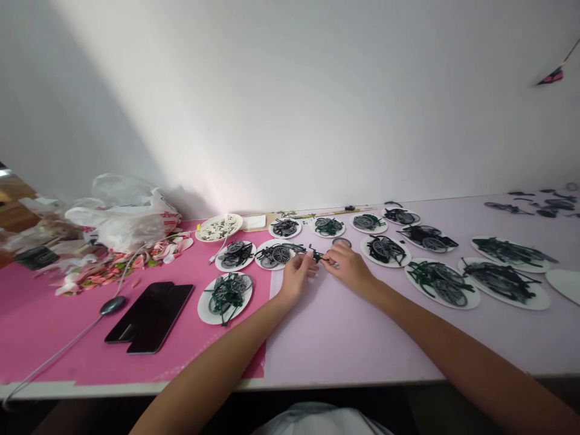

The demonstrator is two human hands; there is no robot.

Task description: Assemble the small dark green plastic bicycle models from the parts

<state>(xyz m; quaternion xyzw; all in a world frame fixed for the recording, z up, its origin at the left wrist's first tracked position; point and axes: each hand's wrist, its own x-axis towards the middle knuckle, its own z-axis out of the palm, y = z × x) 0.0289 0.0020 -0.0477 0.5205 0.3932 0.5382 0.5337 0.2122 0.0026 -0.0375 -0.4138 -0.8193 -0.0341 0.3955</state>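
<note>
Between my two hands is a small dark green piece [317, 256], which looks like a miniature bicycle frame. My left hand [296, 275] pinches its left side with thumb and fingers. On the other side, the fingertips of my right hand [348, 266] are closed on its right end. A small spoked wheel [341, 242] lies just behind my right hand. Behind my left hand stands a white plate [259, 261] with dark spoked wheels and thin parts. To the right of my right hand, another plate [368, 257] carries similar black bicycle parts.
More plates of parts, such as one with green pieces [202, 311], spread to both sides. On the pink left half lie a black tablet-like device [156, 314], a mouse-shaped object [113, 306], petals [113, 272] and a plastic bag [122, 217]. A wall [290, 109] rises behind.
</note>
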